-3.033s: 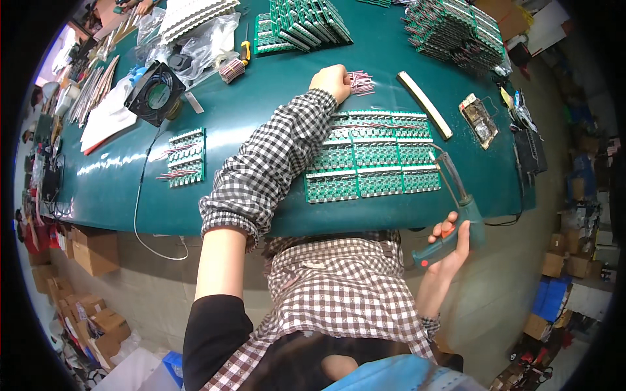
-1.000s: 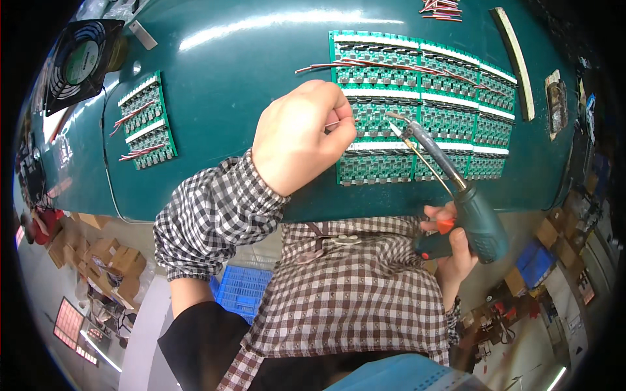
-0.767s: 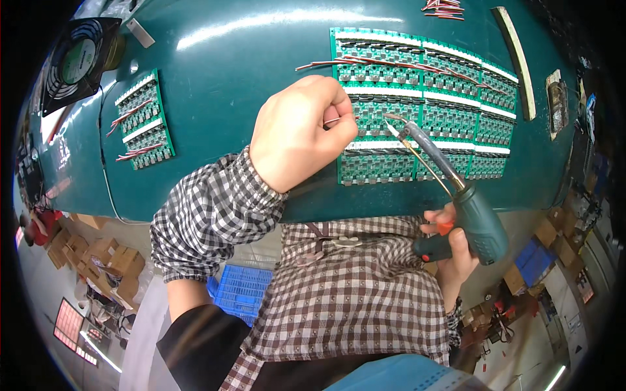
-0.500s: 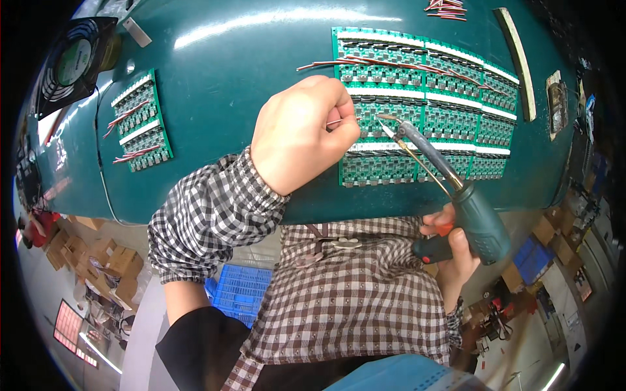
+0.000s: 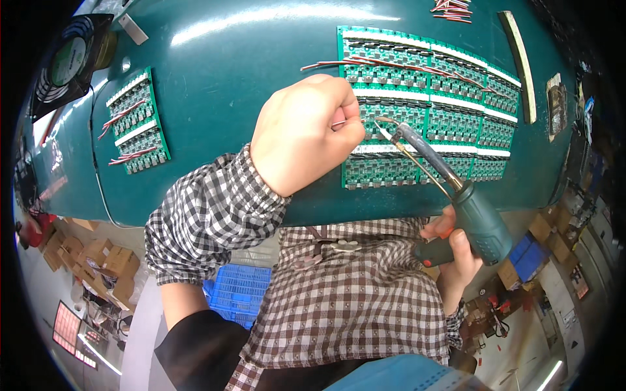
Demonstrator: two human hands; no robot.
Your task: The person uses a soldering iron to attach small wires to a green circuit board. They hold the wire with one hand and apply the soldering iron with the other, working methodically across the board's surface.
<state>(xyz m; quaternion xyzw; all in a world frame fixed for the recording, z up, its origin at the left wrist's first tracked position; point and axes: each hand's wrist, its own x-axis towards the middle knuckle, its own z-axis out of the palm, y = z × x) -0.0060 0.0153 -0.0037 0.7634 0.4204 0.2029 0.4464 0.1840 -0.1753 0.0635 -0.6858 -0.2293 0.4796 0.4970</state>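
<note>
My left hand [image 5: 306, 133] is closed in a pinch over the left edge of a large group of green circuit boards [image 5: 385, 173]. A short piece of thin wire [image 5: 338, 123] shows between its fingers; the rest is hidden by the hand. My right hand [image 5: 462, 260] grips a dark green soldering gun [image 5: 481, 221] by its handle, one finger at the red trigger. The gun's tip and thin feed tube point up and left over the boards, a short way right of my left fingertips. Red, black and white wires [image 5: 391, 64] lie across the upper row of boards.
A smaller set of boards [image 5: 139, 124] with wires lies at left on the green table [image 5: 228, 85], near a black fan [image 5: 72, 62]. More cut wires [image 5: 452, 10] lie at the far edge. A pale strip [image 5: 520, 65] and a small worn block [image 5: 556, 107] are at right.
The soldering gun's tip has shifted slightly left over the boards, closer to my left fingers. My left hand keeps its pinch on the wire. The whole view has shifted slightly.
</note>
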